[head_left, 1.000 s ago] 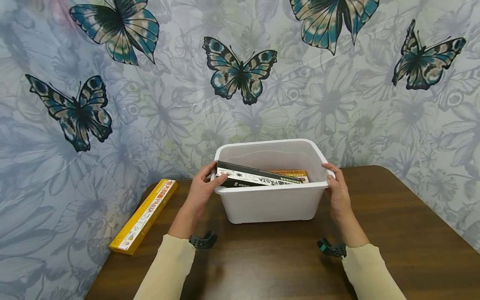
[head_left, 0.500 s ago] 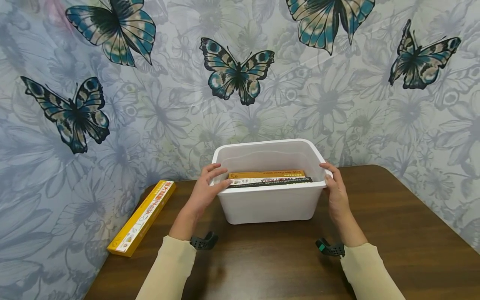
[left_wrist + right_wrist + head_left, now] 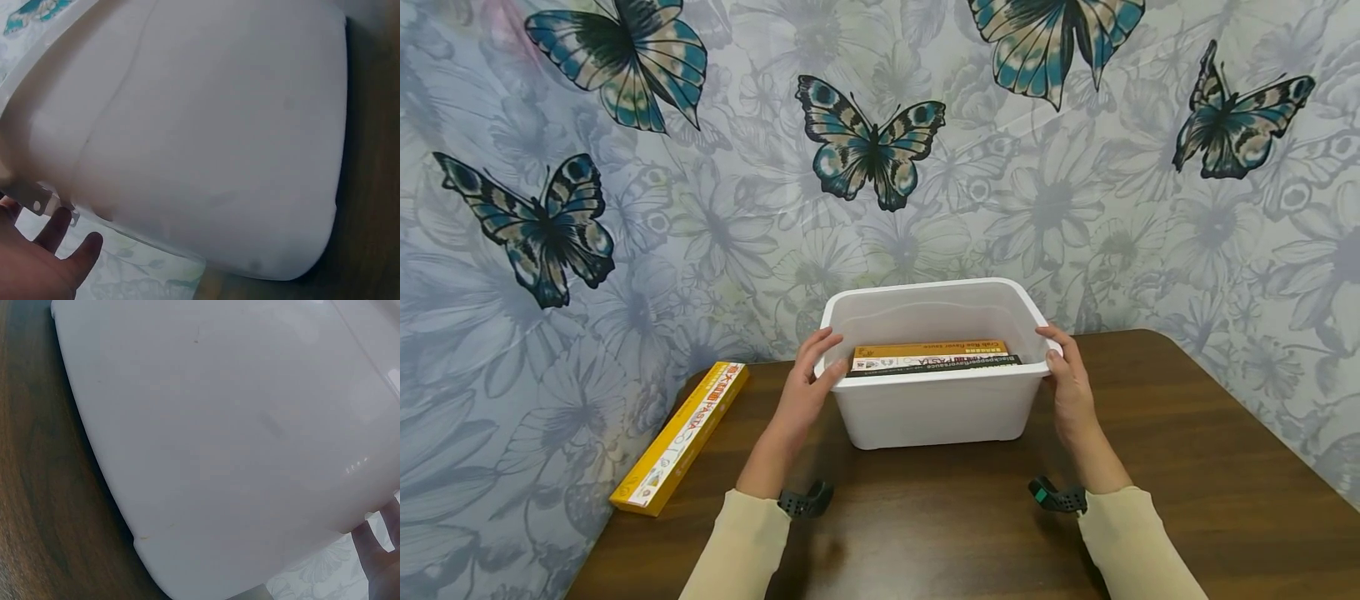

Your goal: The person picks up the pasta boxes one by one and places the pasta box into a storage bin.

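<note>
A white plastic bin stands on the table, filling most of both wrist views. Inside it lie a yellow pasta box and, in front, a black-and-white pasta box; the front wall hides their lower parts. My left hand holds the bin's left rim, its fingers at the outer edge and the thumb over the rim. At the opposite end, my right hand grips the right rim with its thumb on top. In the right wrist view, only a few fingers show below the rim.
Another yellow pasta box lies slanted along the table's left edge, beside the wall. The brown wooden table reaches back to a wall covering with flowers and butterflies, close behind the bin.
The black-and-white box, earlier tilted at the left rim under my left thumb, has dropped level into the bin. My left hand let go of it and now holds the rim; the right stayed put.
</note>
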Tool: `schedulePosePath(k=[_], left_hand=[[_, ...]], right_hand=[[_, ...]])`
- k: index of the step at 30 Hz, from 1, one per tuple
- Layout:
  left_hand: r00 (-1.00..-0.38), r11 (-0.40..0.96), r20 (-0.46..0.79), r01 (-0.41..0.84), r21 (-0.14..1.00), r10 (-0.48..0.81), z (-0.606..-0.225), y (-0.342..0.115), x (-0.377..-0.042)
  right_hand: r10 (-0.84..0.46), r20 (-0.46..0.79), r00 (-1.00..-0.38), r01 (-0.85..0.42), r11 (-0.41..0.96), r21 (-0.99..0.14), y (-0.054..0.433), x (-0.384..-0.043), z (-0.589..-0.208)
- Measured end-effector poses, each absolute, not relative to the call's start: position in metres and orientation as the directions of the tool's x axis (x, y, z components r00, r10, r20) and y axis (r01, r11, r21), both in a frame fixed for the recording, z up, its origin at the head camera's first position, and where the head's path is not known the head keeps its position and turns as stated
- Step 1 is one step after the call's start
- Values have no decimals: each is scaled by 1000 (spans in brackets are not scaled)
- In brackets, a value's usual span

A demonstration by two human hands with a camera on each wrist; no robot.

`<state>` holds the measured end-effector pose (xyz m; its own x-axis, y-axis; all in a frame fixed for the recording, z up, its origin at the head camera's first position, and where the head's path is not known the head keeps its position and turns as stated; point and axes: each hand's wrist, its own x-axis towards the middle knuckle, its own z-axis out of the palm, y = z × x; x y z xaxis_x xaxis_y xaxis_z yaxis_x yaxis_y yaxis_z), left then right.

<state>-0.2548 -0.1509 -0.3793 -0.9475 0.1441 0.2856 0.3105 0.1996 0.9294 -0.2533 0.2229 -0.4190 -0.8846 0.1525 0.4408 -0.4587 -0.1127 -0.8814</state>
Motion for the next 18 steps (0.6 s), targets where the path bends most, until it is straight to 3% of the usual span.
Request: schedulePosePath(k=[18], left_hand=[[-939,120,325,338,934,112,-394,-164,-231]], right_hand=[[162,450,-878,-469,-110,-876,223,-254,-420]])
